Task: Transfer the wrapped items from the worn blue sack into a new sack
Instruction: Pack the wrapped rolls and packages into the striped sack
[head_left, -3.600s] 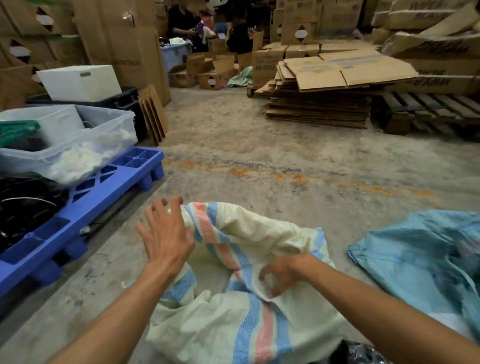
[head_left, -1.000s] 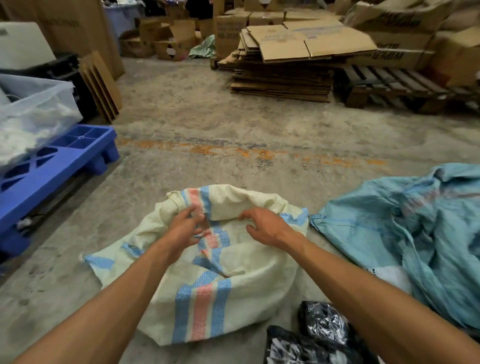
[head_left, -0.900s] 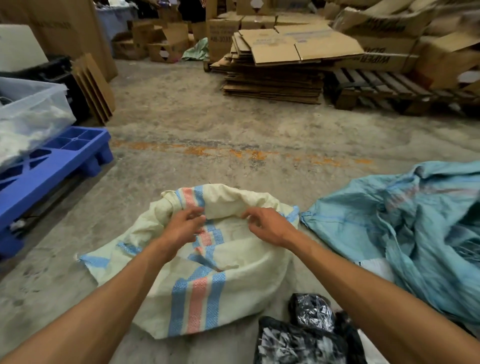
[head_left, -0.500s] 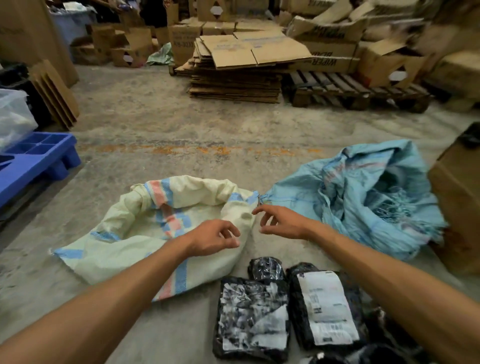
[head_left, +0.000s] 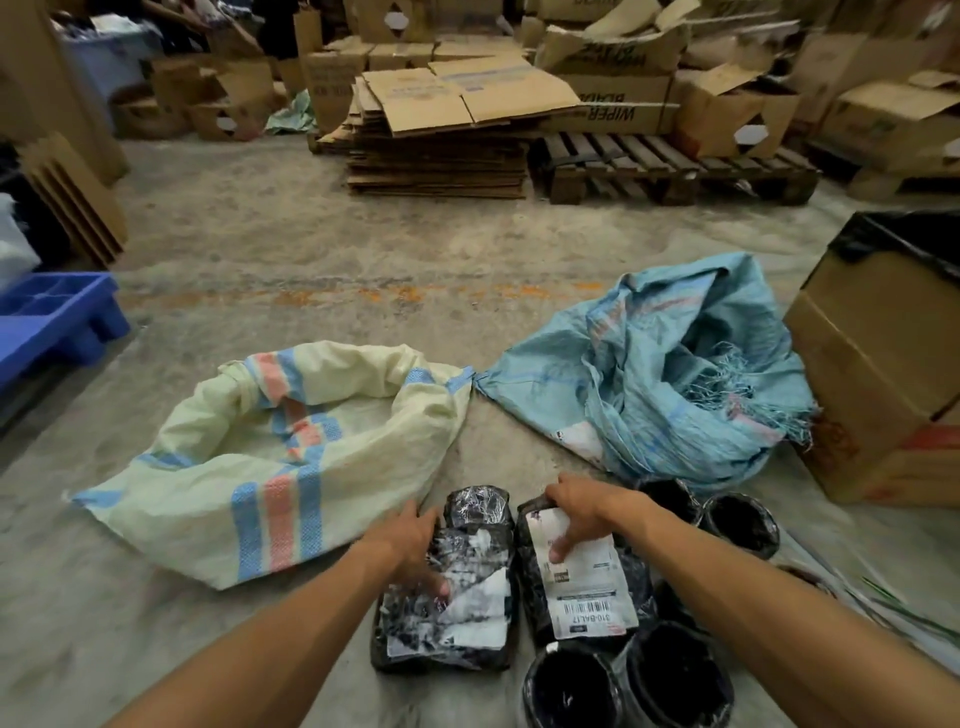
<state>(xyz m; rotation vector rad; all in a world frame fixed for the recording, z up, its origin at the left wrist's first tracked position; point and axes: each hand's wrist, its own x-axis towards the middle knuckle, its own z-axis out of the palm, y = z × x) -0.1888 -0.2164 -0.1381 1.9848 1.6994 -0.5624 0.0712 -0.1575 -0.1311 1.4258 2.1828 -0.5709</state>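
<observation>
head view: your hands left the new sack (head_left: 291, 441); now left hand (head_left: 410, 540) and right hand (head_left: 582, 512) each grip a parcel (head_left: 447, 608), so loading can start.

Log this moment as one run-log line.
left hand grips crinkled parcel | right hand grips labelled parcel | striped sack open, empty

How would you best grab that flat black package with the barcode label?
Grip the labelled package by its far short end, from above, as the right hand does: it lies flat on the floor, its long sides crowded by neighbouring parcels.
</observation>
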